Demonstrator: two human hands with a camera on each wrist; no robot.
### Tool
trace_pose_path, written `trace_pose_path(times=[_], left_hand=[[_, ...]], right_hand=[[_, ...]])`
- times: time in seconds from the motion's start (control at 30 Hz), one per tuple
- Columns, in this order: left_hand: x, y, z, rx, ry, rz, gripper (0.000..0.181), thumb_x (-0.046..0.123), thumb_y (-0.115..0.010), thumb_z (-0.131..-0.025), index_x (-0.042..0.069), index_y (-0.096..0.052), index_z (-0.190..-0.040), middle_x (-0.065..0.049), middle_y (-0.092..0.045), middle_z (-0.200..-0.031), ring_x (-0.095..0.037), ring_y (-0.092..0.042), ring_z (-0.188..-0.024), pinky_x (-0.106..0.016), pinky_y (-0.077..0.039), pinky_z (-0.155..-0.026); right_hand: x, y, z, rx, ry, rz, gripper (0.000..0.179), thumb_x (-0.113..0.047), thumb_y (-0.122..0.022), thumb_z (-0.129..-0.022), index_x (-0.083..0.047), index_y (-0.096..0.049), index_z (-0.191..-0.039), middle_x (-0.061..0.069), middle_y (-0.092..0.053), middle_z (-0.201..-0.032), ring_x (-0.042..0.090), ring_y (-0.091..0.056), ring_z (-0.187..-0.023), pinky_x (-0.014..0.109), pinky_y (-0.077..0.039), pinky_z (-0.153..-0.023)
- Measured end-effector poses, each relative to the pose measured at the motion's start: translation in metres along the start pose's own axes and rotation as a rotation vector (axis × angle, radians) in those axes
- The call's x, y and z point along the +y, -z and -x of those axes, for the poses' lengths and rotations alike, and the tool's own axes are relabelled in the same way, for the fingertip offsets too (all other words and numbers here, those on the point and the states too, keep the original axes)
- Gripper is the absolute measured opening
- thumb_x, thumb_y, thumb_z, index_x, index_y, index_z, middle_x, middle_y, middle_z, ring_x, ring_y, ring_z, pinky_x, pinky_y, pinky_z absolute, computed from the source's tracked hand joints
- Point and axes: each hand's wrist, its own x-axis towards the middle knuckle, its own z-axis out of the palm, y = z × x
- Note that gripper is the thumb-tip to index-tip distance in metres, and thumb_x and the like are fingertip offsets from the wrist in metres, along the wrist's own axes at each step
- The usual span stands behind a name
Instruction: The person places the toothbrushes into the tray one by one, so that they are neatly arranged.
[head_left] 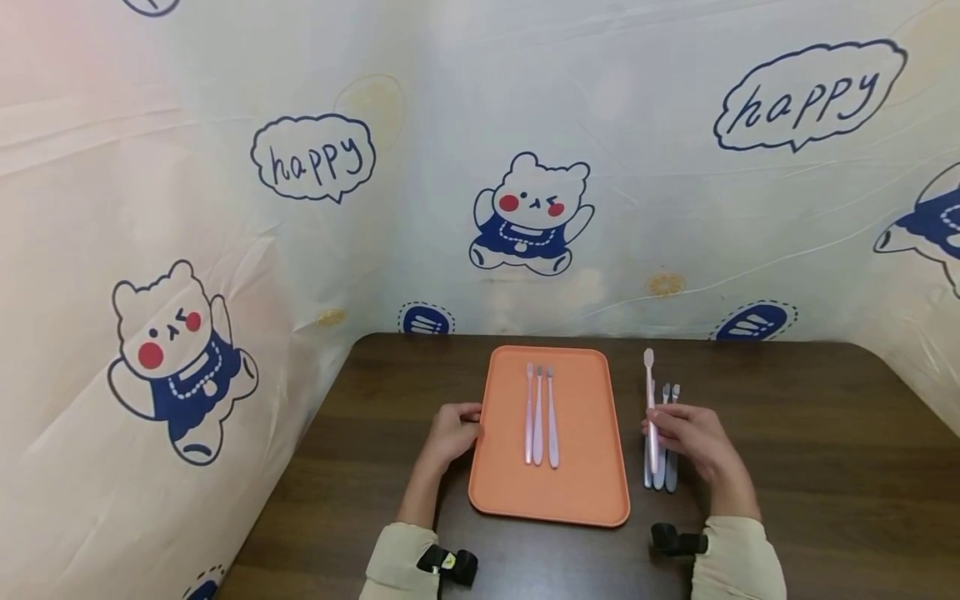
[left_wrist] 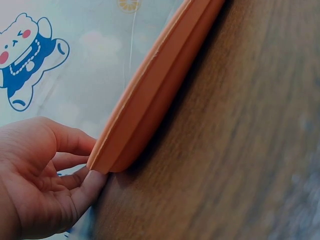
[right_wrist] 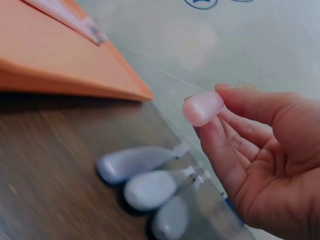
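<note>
**Pale pink toothbrush pinched mid-length in the right grip**

The right grip pinches the toothbrush between thumb and fingertips, head pointing away and rounded handle end toward the person. The right wrist view shows it raised clear of the surface.

It should be light and stiff, probably plastic, so a gentle pinch ought to be enough. The handle looks smooth and glossy, and a loose hold might let it roll or slip. The thick handle near mid-length seems the best place to take it; the slim neck gives less to hold, and the bristles are likely the part most easily spoiled.

Just under and beside it, three toothbrushes lie close together on the surface, handles toward the person.

Farther left, three more toothbrushes lie side by side on the orange tray, also with heads away. That makes seven toothbrushes: one in the grip, three on the surface, three on the tray.

The left grip pinches the rim at the left side of this single tray. The tray looks rigid and fairly light, so it could slide if nudged; its raised rim offers an easy hold.

Outermost are two sleeves, each with one black wrist band, and a backdrop printed with two "happy" bubbles.
</note>
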Motion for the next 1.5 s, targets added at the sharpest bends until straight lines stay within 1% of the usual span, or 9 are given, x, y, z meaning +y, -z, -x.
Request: trace_pose_path(times=[0.17,0.4,0.57,0.7,0.8,1.0,1.13,1.23,1.5], left_hand=[[0.002,0.001,-0.001,-0.001,-0.011,-0.007,0.047,-0.007,-0.059,-0.08,-0.008,-0.066,-0.127,-0.019,-0.067,-0.104,-0.014,-0.062,-0.077,-0.028,-0.056,-0.064],[0.002,0.001,-0.001,0.005,-0.008,-0.013,0.046,-0.006,-0.06,-0.08,-0.008,-0.067,-0.126,-0.019,-0.068,-0.104,-0.014,-0.063,-0.078,-0.027,-0.055,-0.065],[0.003,0.002,-0.001,0.008,-0.021,-0.023,0.046,-0.005,-0.059,-0.08,-0.008,-0.067,-0.126,-0.019,-0.068,-0.104,-0.014,-0.063,-0.079,-0.027,-0.055,-0.065],[0.003,0.003,-0.001,0.004,-0.023,-0.025,0.046,-0.006,-0.059,-0.08,-0.008,-0.067,-0.126,-0.019,-0.068,-0.104,-0.014,-0.062,-0.078,-0.026,-0.054,-0.064],[0.002,0.003,-0.001,0.002,-0.024,-0.024,0.046,-0.006,-0.059,-0.081,-0.008,-0.067,-0.126,-0.019,-0.068,-0.104,-0.014,-0.062,-0.078,-0.026,-0.054,-0.064],[0.0,0.002,0.001,0.001,-0.025,-0.031,0.045,-0.006,-0.06,-0.082,-0.009,-0.067,-0.126,-0.019,-0.068,-0.103,-0.014,-0.063,-0.079,-0.026,-0.054,-0.064],[0.0,0.001,0.002,0.003,-0.015,-0.035,0.045,-0.006,-0.06,-0.082,-0.008,-0.067,-0.126,-0.019,-0.068,-0.103,-0.014,-0.063,-0.078,-0.026,-0.054,-0.064],[0.0,0.001,0.002,0.005,-0.016,-0.034,0.046,-0.006,-0.059,-0.081,-0.008,-0.067,-0.126,-0.018,-0.068,-0.103,-0.014,-0.063,-0.079,-0.026,-0.054,-0.064],[0.001,0.001,0.001,0.006,-0.001,-0.011,0.046,-0.006,-0.06,-0.081,-0.008,-0.067,-0.126,-0.018,-0.068,-0.103,-0.013,-0.063,-0.078,-0.026,-0.054,-0.064]], right_hand=[[-0.003,-0.009,-0.002,-0.003,-0.002,0.0,0.052,-0.02,-0.062,-0.101,0.016,-0.052,-0.137,-0.005,-0.076,-0.088,0.003,-0.071,-0.081,0.02,-0.059,-0.074],[-0.005,-0.017,-0.004,0.011,0.012,-0.007,0.05,-0.017,-0.062,-0.101,0.017,-0.052,-0.136,-0.004,-0.076,-0.086,0.003,-0.071,-0.08,0.019,-0.059,-0.072],[-0.008,-0.025,-0.006,0.027,0.034,0.013,0.049,-0.018,-0.061,-0.101,0.016,-0.053,-0.135,0.0,-0.077,-0.091,0.003,-0.071,-0.08,0.019,-0.058,-0.071],[-0.011,-0.035,-0.009,0.049,0.044,0.023,0.047,-0.017,-0.06,-0.101,0.016,-0.054,-0.134,0.002,-0.076,-0.092,0.003,-0.069,-0.079,0.019,-0.058,-0.069],[-0.012,-0.043,-0.01,0.067,0.034,0.03,0.046,-0.016,-0.06,-0.101,0.015,-0.055,-0.134,0.0,-0.074,-0.091,0.002,-0.066,-0.076,0.019,-0.058,-0.068],[-0.012,-0.056,-0.011,0.113,0.04,0.005,0.044,-0.013,-0.062,-0.099,0.015,-0.057,-0.133,-0.002,-0.074,-0.09,0.0,-0.064,-0.075,0.017,-0.058,-0.068],[-0.013,-0.064,-0.012,0.147,0.048,0.003,0.043,-0.012,-0.062,-0.099,0.014,-0.059,-0.132,0.003,-0.073,-0.096,0.001,-0.063,-0.077,0.018,-0.057,-0.069],[-0.015,-0.07,-0.013,0.152,0.059,0.015,0.042,-0.012,-0.063,-0.098,0.014,-0.06,-0.131,0.008,-0.072,-0.098,0.001,-0.064,-0.076,0.019,-0.057,-0.068],[-0.015,-0.083,-0.015,0.164,0.071,0.006,0.037,-0.008,-0.064,-0.096,0.015,-0.063,-0.125,0.004,-0.072,-0.09,0.002,-0.062,-0.074,0.018,-0.056,-0.065]])
